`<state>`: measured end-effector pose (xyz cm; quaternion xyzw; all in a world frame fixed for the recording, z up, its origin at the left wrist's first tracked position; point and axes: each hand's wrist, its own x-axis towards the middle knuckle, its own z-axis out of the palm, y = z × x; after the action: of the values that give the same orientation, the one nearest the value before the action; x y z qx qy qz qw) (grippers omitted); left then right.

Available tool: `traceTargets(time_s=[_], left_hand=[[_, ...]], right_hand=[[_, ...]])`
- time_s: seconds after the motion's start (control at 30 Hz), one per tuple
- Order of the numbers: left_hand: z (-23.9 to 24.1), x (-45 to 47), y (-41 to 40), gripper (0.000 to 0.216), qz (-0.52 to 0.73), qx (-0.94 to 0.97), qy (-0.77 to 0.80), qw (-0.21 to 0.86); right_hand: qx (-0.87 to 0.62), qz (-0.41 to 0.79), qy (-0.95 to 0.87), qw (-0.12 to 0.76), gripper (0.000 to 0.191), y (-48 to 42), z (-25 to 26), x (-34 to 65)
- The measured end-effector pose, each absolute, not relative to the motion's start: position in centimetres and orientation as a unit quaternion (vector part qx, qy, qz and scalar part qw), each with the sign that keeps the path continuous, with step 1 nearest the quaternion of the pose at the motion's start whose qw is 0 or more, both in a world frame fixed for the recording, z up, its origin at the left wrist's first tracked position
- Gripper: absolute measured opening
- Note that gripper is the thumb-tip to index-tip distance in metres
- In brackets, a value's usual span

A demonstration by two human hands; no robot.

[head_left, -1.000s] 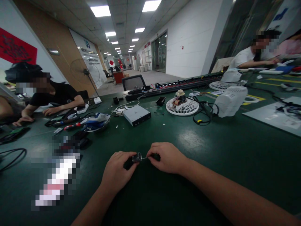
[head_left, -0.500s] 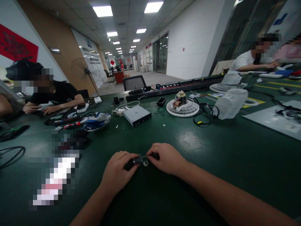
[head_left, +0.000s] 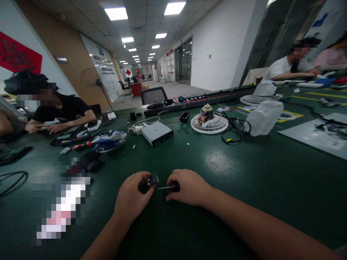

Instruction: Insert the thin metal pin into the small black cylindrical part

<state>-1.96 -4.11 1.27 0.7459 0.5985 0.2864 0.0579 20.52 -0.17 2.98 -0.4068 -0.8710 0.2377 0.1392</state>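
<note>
Between its thumb and fingers, my left hand (head_left: 131, 193) grips a short dark cylinder (head_left: 152, 180) with a shiny, glassy-looking end, tilted up to the right. My right hand (head_left: 188, 186) faces it, fingers curled round a small screwdriver (head_left: 162, 187) with a dark handle. The thin metal shaft points left, its tip close to my left fingertips and just below the cylinder. I cannot tell whether the tip touches anything. Both hands are low over the green table (head_left: 151, 231).
Ahead lie a grey disc drive (head_left: 157, 133), a small black box (head_left: 185, 117), a white fan grille with a motor (head_left: 209, 123) and a white plastic housing (head_left: 265, 118). A blue cloth bundle (head_left: 110, 140) is at left. People sit at both sides.
My left hand has turned the cylinder's shiny end upward. My right hand has shifted slightly down, and the screwdriver shows more clearly. The small round metal piece between the hands is out of sight.
</note>
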Motion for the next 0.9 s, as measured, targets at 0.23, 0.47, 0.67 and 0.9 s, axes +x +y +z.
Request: traceTargets(time_s=[0.23, 0.47, 0.67, 0.9], left_hand=[[1.5, -1.6, -4.2, 0.025, 0.289, 0.759, 0.580, 0.058], [1.6, -1.2, -4.6, 0.024, 0.278, 0.804, 0.521, 0.070], [2.0, -0.9, -5.0, 0.018, 0.295, 0.828, 0.469, 0.086], [2.2, -0.8, -5.1, 0.025, 0.305, 0.836, 0.447, 0.093]], right_hand=[[-0.415, 0.309, -0.824, 0.229, 0.020, 0.3, 2.9, 20.7], [-0.366, 0.412, -0.782, 0.292, 0.016, 0.2, 2.6, 20.1], [-0.343, 0.376, -0.806, 0.303, 0.007, -0.2, 2.6, 20.0], [-0.412, 0.341, -0.792, 0.294, 0.010, -0.2, 3.2, 20.2]])
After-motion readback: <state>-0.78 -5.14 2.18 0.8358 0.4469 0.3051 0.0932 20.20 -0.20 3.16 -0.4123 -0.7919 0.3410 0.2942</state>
